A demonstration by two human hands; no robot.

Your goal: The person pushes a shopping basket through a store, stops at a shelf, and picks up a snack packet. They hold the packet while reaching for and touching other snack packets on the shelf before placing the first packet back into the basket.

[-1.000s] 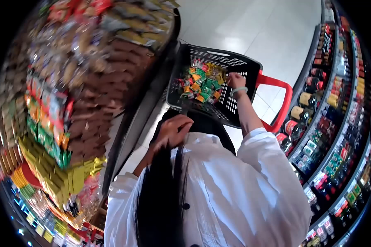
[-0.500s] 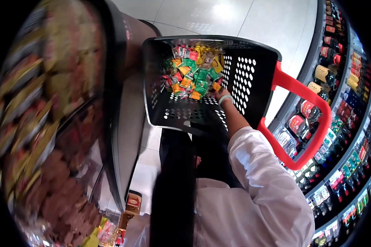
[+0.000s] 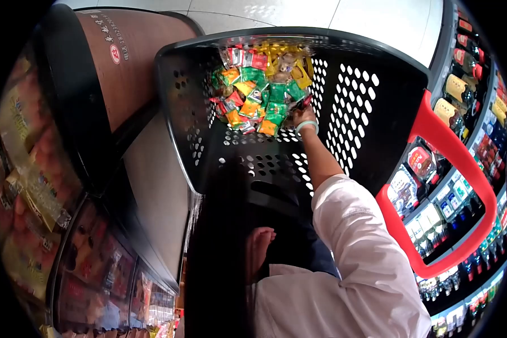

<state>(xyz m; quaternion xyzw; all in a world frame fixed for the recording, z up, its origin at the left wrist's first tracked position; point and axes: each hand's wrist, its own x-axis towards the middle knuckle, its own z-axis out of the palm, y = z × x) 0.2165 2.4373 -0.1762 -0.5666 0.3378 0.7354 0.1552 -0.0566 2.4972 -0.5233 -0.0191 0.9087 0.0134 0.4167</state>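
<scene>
My right hand [image 3: 305,116] is down inside the black perforated basket [image 3: 372,67], at the right edge of a pile of small wrapped packets [image 3: 259,93]. Its fingers are closed round a small dark and red packet [image 3: 303,102], and a pale band circles the wrist. Green, orange, red and yellow wrappers make up the pile. My left hand [image 3: 260,242] hangs low near my body, below the basket, partly hidden by a dark strip; its fingers look curled, but what they hold, if anything, is hidden.
The basket's red handle [image 3: 484,191] sticks out at the right. Beyond it curve shelves of bottles [image 3: 458,87]. On the left stand a brown-sided display bin [image 3: 132,62] and compartments of packaged goods [image 3: 96,265]. Pale floor tiles [image 3: 259,11] show at the top.
The basket and handle appear larger and nearer. My right hand stays at the pile's right edge, where an orange packet beside it no longer shows. More of my left hand is visible.
</scene>
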